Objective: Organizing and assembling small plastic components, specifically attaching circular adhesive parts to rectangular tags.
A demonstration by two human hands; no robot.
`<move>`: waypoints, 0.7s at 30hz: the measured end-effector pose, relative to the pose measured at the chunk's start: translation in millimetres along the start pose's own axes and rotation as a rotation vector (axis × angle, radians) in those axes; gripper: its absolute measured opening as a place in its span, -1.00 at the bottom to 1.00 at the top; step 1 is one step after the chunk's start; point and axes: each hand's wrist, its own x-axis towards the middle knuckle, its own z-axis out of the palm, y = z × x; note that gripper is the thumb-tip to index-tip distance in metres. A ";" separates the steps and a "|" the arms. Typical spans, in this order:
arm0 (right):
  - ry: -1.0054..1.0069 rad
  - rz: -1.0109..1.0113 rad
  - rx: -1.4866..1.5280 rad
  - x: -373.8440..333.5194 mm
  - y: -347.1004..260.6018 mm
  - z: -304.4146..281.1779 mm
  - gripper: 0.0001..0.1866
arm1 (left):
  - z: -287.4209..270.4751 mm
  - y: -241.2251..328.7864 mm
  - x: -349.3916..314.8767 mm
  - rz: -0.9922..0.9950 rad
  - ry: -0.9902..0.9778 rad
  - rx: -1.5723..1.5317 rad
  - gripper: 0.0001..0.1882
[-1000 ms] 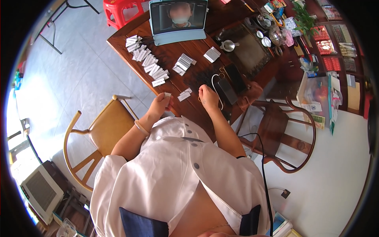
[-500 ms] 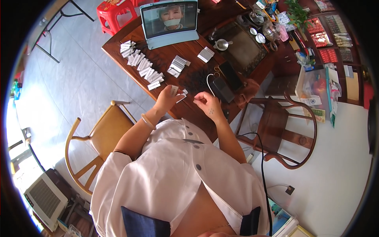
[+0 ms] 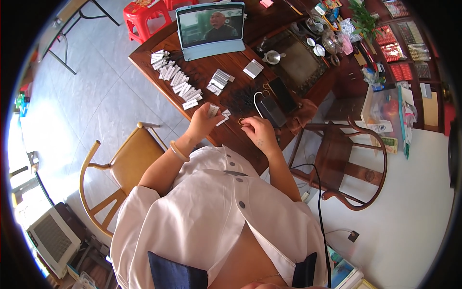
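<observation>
With my left hand (image 3: pixel 204 124) I pinch a small white piece (image 3: pixel 212 111) over the near edge of the table (image 3: pixel 245 149). My right hand (image 3: pixel 262 135) pinches a small gold loop (image 3: pixel 240 121), and my fingers hide part of it. A pile of white strips (image 3: pixel 178 81) sits farther left.

On the right, a clear bin (image 3: pixel 391 102) has bags inside, but they are hard to make out. Far off, a cup with a handle (image 3: pixel 272 58) is by a dark tray (image 3: pixel 301 65); I can't tell what is in it. The top edge cuts off a red stool (image 3: pixel 147 21).
</observation>
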 end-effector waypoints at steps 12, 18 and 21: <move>0.215 -0.085 0.137 10.0 -24.9 48.1 -0.73 | 12.7 -1.4 -5.6 -0.028 -0.039 -0.153 -0.79; 0.314 -0.242 -0.036 11.5 -34.4 38.4 -0.84 | 14.3 -5.2 -4.6 -0.090 -0.041 -0.283 -0.80; 0.317 -0.313 -0.172 11.2 -33.4 36.2 -0.87 | 14.2 -8.4 -4.6 -0.086 -0.046 -0.314 -0.80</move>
